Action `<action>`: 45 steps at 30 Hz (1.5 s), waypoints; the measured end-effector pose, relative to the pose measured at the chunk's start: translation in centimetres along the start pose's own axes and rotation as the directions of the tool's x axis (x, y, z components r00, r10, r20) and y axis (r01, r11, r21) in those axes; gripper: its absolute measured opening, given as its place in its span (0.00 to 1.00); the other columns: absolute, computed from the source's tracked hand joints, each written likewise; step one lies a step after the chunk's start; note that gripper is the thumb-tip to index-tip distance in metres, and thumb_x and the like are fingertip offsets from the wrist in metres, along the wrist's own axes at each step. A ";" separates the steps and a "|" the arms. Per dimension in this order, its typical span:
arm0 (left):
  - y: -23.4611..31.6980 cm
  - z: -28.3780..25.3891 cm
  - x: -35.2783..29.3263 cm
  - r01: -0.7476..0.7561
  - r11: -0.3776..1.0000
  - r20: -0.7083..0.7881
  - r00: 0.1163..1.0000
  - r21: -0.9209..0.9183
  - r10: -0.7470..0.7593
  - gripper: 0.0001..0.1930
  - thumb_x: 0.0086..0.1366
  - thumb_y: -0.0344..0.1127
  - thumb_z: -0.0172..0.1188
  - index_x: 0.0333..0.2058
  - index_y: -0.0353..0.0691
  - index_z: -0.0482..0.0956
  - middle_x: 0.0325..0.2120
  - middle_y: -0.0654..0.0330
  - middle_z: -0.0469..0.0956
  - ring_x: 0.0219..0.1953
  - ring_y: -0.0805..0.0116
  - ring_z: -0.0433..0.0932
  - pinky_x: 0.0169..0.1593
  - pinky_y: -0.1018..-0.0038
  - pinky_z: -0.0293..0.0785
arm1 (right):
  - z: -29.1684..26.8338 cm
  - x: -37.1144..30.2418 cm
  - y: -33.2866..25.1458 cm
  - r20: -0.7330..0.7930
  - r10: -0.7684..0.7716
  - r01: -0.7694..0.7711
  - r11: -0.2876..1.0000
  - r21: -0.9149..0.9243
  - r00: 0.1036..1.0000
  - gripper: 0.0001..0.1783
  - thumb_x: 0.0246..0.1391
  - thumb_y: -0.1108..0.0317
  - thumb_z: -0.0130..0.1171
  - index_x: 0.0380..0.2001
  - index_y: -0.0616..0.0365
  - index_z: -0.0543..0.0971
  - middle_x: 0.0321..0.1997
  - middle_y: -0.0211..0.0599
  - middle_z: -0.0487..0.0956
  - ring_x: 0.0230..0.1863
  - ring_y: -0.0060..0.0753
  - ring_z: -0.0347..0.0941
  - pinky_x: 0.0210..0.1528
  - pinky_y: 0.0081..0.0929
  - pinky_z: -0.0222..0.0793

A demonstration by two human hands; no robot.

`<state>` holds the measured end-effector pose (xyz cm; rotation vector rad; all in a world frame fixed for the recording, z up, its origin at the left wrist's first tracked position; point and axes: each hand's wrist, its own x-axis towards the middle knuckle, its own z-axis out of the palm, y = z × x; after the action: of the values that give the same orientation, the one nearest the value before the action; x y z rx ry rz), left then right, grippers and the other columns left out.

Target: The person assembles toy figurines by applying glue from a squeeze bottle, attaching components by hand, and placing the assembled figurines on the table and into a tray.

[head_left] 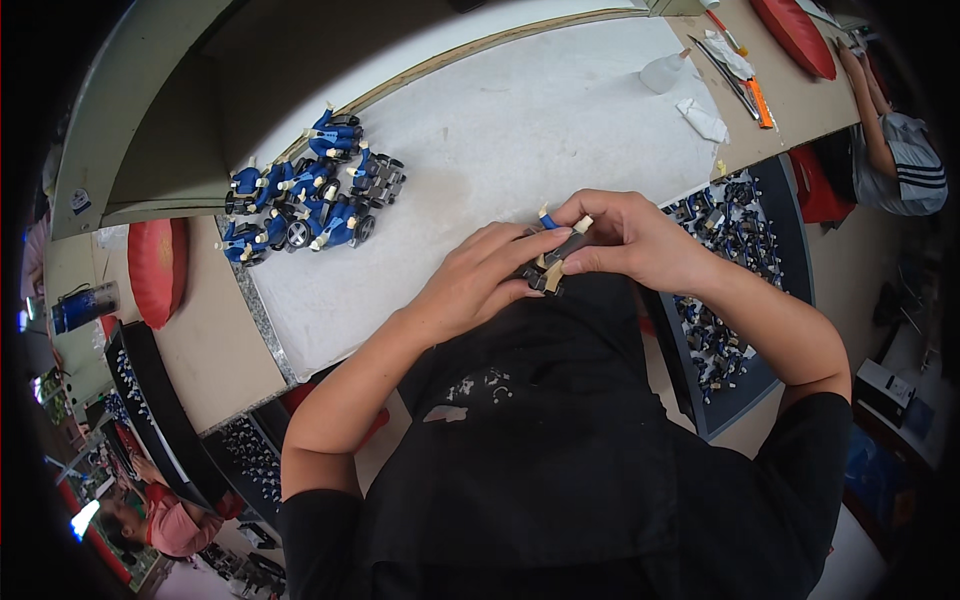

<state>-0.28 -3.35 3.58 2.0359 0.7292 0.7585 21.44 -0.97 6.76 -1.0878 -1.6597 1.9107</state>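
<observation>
Close to my body, at the front edge of the white work sheet [470,150], both hands are closed round one small toy figure [552,268] with blue, cream and dark grey parts. My left hand [468,272] grips it from the left, fingers stretched over its top. My right hand [635,238] pinches it from the right between thumb and fingers. Much of the toy is covered by the fingers. Farther left on the sheet lies a cluster of similar blue toy figures [328,185] with dark grey wheeled bases.
At my right stands a dark tray [790,240] of many small blue and grey parts. A squeeze bottle [662,73], crumpled tissue [703,120] and an orange-handled tool [760,103] lie at the far right. Red dishes [157,272] sit at both sides. Other people work nearby.
</observation>
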 end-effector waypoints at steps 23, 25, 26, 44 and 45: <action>3.4 -1.1 0.0 0.079 0.980 0.072 0.995 -0.182 -0.067 0.32 0.44 0.27 0.64 0.52 0.45 0.67 0.37 0.57 0.72 0.37 0.60 0.73 0.38 0.70 0.70 | 2.3 -2.4 -1.6 -0.005 0.003 -0.002 0.991 0.136 1.000 0.18 0.41 0.71 0.65 0.35 0.64 0.70 0.35 0.35 0.73 0.33 0.21 0.74 0.36 0.17 0.69; 3.3 -0.9 0.0 0.095 0.966 0.094 0.993 -0.241 -0.075 0.32 0.44 0.26 0.64 0.52 0.46 0.68 0.37 0.57 0.72 0.37 0.60 0.73 0.38 0.70 0.70 | 2.4 -2.4 -1.5 -0.031 -0.002 0.006 0.992 0.127 1.000 0.18 0.41 0.71 0.65 0.34 0.64 0.70 0.35 0.35 0.73 0.34 0.21 0.74 0.36 0.17 0.69; 3.3 -0.7 0.0 0.113 0.958 0.092 0.992 -0.265 -0.092 0.32 0.44 0.25 0.64 0.52 0.46 0.67 0.37 0.57 0.72 0.37 0.61 0.72 0.38 0.70 0.69 | 2.3 -2.4 -1.3 -0.010 0.030 -0.027 0.984 0.176 1.000 0.18 0.41 0.70 0.65 0.34 0.65 0.70 0.35 0.35 0.73 0.33 0.21 0.74 0.35 0.17 0.69; 9.3 1.9 -0.5 -0.191 0.982 0.291 0.939 -0.005 0.184 0.26 0.36 0.30 0.66 0.41 0.40 0.77 0.27 0.53 0.71 0.25 0.65 0.73 0.23 0.74 0.70 | 7.1 -11.4 -0.2 -0.303 -0.136 0.165 0.984 0.073 0.943 0.21 0.30 0.66 0.70 0.26 0.61 0.70 0.26 0.37 0.72 0.27 0.36 0.70 0.28 0.27 0.65; 9.5 2.0 0.1 -0.172 0.985 0.328 0.930 -0.005 0.164 0.26 0.37 0.31 0.67 0.41 0.40 0.77 0.27 0.53 0.71 0.25 0.64 0.73 0.24 0.74 0.71 | 6.9 -11.7 0.2 -0.318 -0.133 0.165 0.984 0.074 0.939 0.21 0.30 0.66 0.70 0.26 0.61 0.70 0.26 0.37 0.72 0.27 0.36 0.70 0.28 0.27 0.65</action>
<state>3.36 -8.90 10.61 2.1955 0.3778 0.4862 23.58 -13.95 10.08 -1.1225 -1.4135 1.6115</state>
